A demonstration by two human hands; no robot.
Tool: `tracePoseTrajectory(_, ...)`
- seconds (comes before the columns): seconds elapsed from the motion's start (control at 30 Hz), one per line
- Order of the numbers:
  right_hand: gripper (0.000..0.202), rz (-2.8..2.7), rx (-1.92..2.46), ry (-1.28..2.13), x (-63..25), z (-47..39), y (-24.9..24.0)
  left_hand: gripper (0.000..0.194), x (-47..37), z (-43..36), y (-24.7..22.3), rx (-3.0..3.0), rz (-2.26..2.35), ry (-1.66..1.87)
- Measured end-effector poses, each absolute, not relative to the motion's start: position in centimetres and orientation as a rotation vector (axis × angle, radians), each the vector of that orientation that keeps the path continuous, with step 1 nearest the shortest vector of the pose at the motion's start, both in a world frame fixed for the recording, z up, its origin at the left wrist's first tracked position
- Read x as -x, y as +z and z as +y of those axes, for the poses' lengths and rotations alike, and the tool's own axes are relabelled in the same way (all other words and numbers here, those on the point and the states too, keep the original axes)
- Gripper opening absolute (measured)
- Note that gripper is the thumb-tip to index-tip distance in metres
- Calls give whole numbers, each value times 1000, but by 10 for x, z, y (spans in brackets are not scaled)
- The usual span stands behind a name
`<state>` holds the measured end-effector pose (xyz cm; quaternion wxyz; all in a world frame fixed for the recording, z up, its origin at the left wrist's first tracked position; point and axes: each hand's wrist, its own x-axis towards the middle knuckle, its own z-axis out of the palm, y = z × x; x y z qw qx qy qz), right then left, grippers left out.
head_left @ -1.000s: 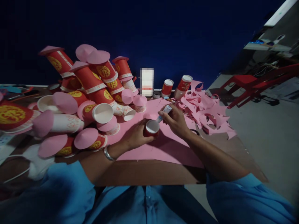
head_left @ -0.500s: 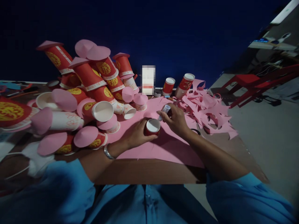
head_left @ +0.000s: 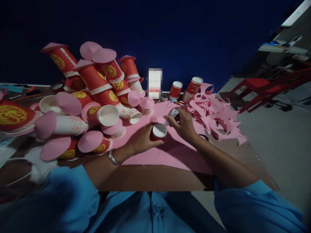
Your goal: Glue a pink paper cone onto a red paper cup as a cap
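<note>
My left hand (head_left: 147, 139) is wrapped round a red paper cup (head_left: 160, 132), whose white, rimmed end faces up at the middle of the table. Just right of the cup, my right hand (head_left: 183, 124) grips a pale glue stick (head_left: 173, 115) between thumb and fingers. Its lower end points toward the cup's rim; whether it touches I cannot tell. Under both hands lies a large pink paper sheet (head_left: 167, 155). A small pink paper cone (head_left: 147, 103) tops a white cup just beyond my left hand.
Stacked red and white cups with pink cone tops (head_left: 104, 81) crowd the left. Pink paper scraps (head_left: 216, 113) heap at the right. Two red cups (head_left: 175, 90) and a blurred-out white object (head_left: 155, 83) stand at the back. A red stool (head_left: 254, 84) is beyond the table.
The view has shifted very slightly, so the cups at left appear a little further right. Both hands keep their holds on the paper cup and the glue stick.
</note>
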<state>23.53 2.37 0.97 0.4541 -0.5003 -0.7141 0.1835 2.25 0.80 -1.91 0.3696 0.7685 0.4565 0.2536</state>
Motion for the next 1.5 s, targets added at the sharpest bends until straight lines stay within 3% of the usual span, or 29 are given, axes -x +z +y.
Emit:
tracePoseTrajectory(0.73, 44, -1730, 1155, 485, -233, 29, 12, 65, -24, 9, -15, -2079, 1181, 645)
tracePoseTrajectory(1.03, 38, -1851, 1120, 333, -231, 27, 13, 65, -24, 11, -19, -2103, 1190, 625)
tracePoseTrajectory(1.5, 38, -1807, 1082, 456, -230, 25, 14, 60, -24, 11, -18, -2093, 1143, 648)
